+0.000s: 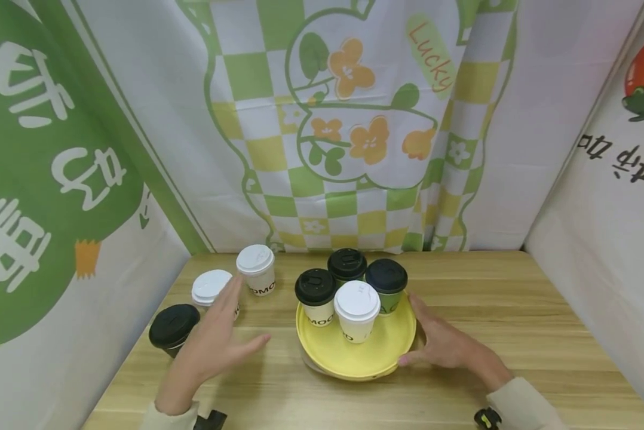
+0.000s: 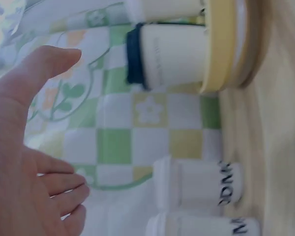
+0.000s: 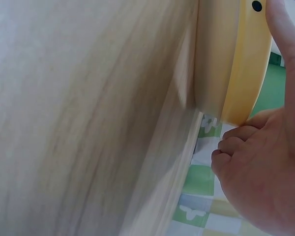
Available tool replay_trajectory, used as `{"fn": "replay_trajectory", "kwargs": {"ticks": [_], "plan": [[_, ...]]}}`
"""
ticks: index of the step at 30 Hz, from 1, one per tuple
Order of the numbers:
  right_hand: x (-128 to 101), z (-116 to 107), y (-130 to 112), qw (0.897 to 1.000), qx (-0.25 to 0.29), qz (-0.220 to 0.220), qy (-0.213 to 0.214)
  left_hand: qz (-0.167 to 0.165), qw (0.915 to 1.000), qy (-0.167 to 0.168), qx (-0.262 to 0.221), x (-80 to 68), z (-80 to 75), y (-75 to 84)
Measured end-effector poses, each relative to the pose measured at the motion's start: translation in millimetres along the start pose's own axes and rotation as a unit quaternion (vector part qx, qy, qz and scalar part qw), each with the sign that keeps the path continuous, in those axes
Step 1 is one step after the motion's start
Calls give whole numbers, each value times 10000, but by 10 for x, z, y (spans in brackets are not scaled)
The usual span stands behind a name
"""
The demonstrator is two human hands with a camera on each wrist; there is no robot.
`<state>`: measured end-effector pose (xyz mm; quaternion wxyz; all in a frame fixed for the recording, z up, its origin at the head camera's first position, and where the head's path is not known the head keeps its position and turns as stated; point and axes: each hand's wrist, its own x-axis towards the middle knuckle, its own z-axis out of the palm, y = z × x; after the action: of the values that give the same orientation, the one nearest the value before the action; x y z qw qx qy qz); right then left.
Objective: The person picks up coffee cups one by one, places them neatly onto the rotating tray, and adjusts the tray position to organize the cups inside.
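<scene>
A yellow plate [image 1: 354, 358] sits mid-table and carries several lidded paper cups: a white-lid one [image 1: 356, 310] in front, a black-lid white one [image 1: 315, 295], a green one [image 1: 386, 285] and another black-lid cup [image 1: 346, 264] behind. My right hand [image 1: 432, 339] grips the plate's right rim. In the right wrist view its thumb [image 3: 285, 44] lies on the yellow rim [image 3: 248, 64] and the other fingers curl under it. My left hand [image 1: 230, 325] hovers open left of the plate, fingers spread [image 2: 34, 162], next to a white-lid cup [image 1: 210, 289].
Left of the plate stand another white-lid cup [image 1: 255, 269] and a black-lid cup [image 1: 174, 327] near the table's left edge. Printed cloth walls close off the wooden table [image 1: 515, 310] at the back and on both sides.
</scene>
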<state>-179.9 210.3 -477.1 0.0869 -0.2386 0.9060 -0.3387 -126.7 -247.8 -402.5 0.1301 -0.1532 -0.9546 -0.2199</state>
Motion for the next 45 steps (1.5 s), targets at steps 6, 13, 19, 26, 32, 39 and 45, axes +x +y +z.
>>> {"fn": "replay_trajectory", "kwargs": {"ticks": [6,13,19,26,32,39,45], "plan": [[-10,44,2,9996,190,-165,91,-649,9915,1022,-475,-136,-315,-189],[-50,97,-3,9987,300,-275,299,-1626,9648,1616,-1290,-334,-466,-589],[-60,131,-45,9988,344,-139,311,-2476,9374,1682,-1780,-573,-380,-913],[-86,167,-93,9986,345,-71,386,-2851,9353,799,-1936,-722,-271,-1205],[-118,215,-162,9962,485,-267,676,-2706,9223,481,-2717,-781,-97,-1314],[-171,332,-278,9921,631,-226,1062,-2528,9152,916,-3002,-713,97,-1322],[-209,422,-403,9893,724,161,1253,-2464,9082,1375,-3091,-657,207,-1328]]}}
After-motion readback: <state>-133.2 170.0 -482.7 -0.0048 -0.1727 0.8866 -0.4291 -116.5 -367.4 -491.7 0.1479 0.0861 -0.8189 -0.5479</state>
